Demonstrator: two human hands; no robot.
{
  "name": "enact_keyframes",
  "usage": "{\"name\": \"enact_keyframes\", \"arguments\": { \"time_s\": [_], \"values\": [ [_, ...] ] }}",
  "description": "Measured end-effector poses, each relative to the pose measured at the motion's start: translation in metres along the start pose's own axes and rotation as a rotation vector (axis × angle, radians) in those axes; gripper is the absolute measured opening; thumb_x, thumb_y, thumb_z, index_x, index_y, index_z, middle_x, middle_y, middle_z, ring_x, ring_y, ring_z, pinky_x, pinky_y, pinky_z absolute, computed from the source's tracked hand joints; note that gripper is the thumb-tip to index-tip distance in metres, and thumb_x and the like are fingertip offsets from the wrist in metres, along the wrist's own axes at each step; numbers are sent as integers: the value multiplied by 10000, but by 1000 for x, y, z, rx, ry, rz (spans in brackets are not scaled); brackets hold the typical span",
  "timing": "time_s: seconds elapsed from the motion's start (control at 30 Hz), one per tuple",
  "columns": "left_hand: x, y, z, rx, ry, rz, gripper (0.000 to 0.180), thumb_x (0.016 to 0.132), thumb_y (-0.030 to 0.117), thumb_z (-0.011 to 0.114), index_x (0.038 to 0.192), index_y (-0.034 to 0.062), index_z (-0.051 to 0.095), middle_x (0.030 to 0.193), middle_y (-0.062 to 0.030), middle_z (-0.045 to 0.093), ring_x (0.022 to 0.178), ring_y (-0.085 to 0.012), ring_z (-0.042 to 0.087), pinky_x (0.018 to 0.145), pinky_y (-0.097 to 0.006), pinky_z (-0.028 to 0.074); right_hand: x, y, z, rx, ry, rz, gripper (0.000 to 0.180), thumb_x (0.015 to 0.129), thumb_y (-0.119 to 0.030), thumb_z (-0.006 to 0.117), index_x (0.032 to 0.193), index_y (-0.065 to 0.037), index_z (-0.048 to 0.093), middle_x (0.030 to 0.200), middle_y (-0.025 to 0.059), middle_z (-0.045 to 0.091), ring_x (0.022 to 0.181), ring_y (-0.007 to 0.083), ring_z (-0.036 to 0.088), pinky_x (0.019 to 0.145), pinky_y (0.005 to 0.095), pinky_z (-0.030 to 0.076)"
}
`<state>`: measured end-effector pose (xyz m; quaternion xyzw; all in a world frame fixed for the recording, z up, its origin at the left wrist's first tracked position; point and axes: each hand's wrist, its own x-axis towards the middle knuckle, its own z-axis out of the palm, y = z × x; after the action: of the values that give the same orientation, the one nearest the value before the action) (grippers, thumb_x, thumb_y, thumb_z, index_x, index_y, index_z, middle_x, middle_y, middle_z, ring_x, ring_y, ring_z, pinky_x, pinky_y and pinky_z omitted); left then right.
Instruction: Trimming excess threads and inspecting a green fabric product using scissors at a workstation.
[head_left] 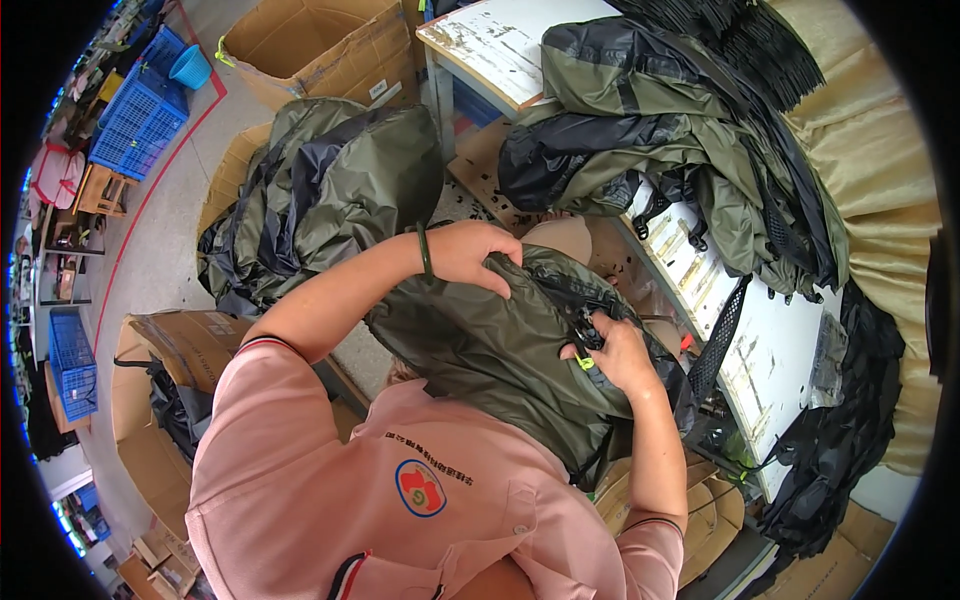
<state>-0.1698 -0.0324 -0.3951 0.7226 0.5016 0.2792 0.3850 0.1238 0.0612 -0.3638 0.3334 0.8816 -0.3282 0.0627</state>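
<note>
Across my lap lies a large piece of shiny olive-green fabric [490, 340] with black parts along its right side. My left hand [472, 257] is closed on its upper edge, thumb on top and fingers folded underneath. My right hand [624, 358] pinches the fabric at the black seam farther right. Just under the right thumb shows a small yellow-green tab [584, 363]; whether it is attached to the fabric I cannot tell. The fingertips of the right hand are partly hidden in the folds.
Olive-and-black fabric fills a box [330, 185] at the left. More such pieces [640, 150] are heaped on a worn white table [745, 360] at the right. Open cardboard boxes [310, 50] stand behind and at lower left. Black fabric [840, 430] hangs off the table's right side.
</note>
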Motion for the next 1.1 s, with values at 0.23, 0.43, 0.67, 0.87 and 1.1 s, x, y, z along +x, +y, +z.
{"name": "enact_keyframes", "arguments": {
  "time_s": [0.23, 0.43, 0.67, 0.87, 1.1],
  "values": [
    [-3, 0, 0, -3, 8, 17, 438, 738, 353, 760, 980, 26, 599, 926, -139, 633, 879, -321, 608, 755, -388, 471, 3, -11, 1, -83, 22, -47, 513, 652, -469, 791, 842, -26, 615, 787, 192, 653, 780, 402, 590, 777, 404, 433],
    [-4, 0, 1, -12, 13, 20, 441, 734, 345, 767, 985, 25, 599, 927, -140, 634, 877, -324, 609, 757, -389, 472, 6, -13, 1, -63, 23, -71, 530, 655, -484, 783, 869, -27, 622, 801, 194, 655, 772, 404, 583, 804, 398, 425],
    [-5, -1, 2, -3, 15, 18, 446, 733, 350, 768, 984, 24, 597, 920, -140, 632, 873, -327, 609, 746, -397, 472, 4, -11, 5, -11, 26, -28, 488, 643, -445, 800, 847, -26, 655, 798, 201, 657, 781, 420, 579, 783, 432, 450],
    [-10, -4, -6, 53, 36, 36, 425, 745, 319, 771, 1014, 39, 598, 948, -126, 624, 901, -331, 592, 772, -384, 463, 4, -3, 6, 75, -11, 55, 452, 707, -394, 789, 852, 2, 624, 772, 224, 627, 712, 392, 589, 682, 409, 473],
    [-38, -46, -15, -490, 203, -285, 359, 818, 215, 735, 1104, 34, 612, 1013, -41, 659, 956, -146, 616, 841, -284, 477, -16, 21, 20, 303, 8, 64, 330, 770, -270, 766, 836, 2, 592, 661, 154, 565, 589, 200, 454, 617, 340, 450]
  ]
}}
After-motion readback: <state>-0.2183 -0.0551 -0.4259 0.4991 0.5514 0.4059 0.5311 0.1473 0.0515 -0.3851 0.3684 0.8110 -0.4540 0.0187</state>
